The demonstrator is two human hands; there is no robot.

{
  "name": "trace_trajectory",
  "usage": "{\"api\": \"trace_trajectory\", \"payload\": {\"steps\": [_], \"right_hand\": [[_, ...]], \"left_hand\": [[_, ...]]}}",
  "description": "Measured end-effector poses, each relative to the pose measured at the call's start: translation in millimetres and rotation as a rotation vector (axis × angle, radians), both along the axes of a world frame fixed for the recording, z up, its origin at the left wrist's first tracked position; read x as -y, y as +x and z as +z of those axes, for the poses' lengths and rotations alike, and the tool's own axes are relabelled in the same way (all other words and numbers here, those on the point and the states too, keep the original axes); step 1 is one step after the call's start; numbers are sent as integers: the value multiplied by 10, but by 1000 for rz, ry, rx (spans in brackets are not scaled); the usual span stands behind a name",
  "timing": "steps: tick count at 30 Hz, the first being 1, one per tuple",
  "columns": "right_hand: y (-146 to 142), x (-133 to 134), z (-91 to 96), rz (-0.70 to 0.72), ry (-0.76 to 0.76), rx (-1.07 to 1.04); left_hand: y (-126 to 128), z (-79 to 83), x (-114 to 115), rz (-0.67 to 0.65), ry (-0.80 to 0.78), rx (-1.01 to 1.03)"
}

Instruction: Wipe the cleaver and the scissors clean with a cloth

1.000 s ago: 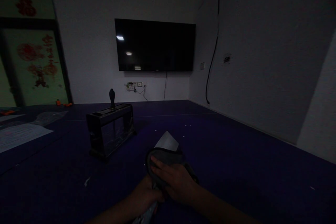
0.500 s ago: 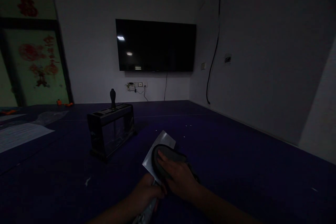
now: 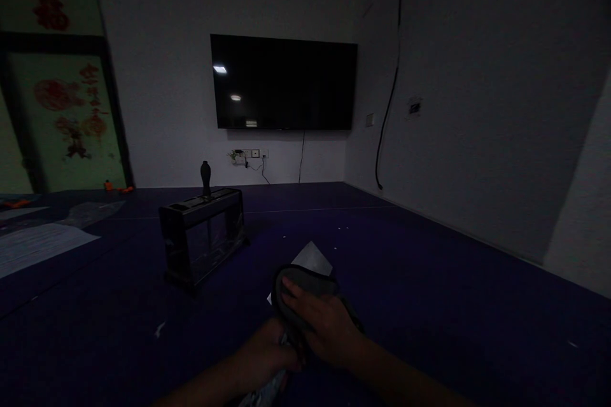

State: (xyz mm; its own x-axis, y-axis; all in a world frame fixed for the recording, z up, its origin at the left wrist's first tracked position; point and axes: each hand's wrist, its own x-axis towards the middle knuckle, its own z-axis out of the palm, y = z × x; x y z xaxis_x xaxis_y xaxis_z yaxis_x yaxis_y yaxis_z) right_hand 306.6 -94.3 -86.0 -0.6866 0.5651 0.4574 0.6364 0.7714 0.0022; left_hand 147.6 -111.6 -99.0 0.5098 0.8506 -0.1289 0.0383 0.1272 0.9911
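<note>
The scene is dim. My left hand (image 3: 267, 356) is closed round the handle of a wide flat blade (image 3: 312, 259), probably a cleaver, whose pale tip sticks out beyond a grey cloth (image 3: 300, 283). My right hand (image 3: 319, 324) lies on top of the cloth with fingers pressed onto it, holding it against the blade. Both hands are low in the middle of the view, over a dark blue table (image 3: 429, 280).
A dark knife block (image 3: 203, 235) with a black handle (image 3: 205, 178) standing in it sits left of the blade. White sheets (image 3: 38, 241) lie at the far left. A black wall screen (image 3: 284, 82) hangs behind, near a corner with a cable.
The blade tilted left and showed more of its face half a second ago; now the cloth covers most of it again, leaving only the tip. Both hands stay in place.
</note>
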Motion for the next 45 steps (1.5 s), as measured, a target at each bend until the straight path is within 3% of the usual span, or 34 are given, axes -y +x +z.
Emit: {"api": "trace_trajectory", "payload": {"steps": [8,18,27,34,39,45], "right_hand": [[-12,-62,-21,-136,-24,-79],[16,-150,-101,-305,3,-260],[59,-155,-125,-170,32,-285],[44,-148,-120,-98,37,-275],[42,-176,-99,-150,31,-355],[70,-229,-88,-312,24,-471]], "left_hand": [[-39,-22,-1,0,33,-101],[-17,-38,-3,69,31,-78],[-9,-73,-1,93,52,-90],[-41,22,14,-32,48,-113],[-55,84,74,-30,100,-155],[-49,73,77,-22,104,-173]]}}
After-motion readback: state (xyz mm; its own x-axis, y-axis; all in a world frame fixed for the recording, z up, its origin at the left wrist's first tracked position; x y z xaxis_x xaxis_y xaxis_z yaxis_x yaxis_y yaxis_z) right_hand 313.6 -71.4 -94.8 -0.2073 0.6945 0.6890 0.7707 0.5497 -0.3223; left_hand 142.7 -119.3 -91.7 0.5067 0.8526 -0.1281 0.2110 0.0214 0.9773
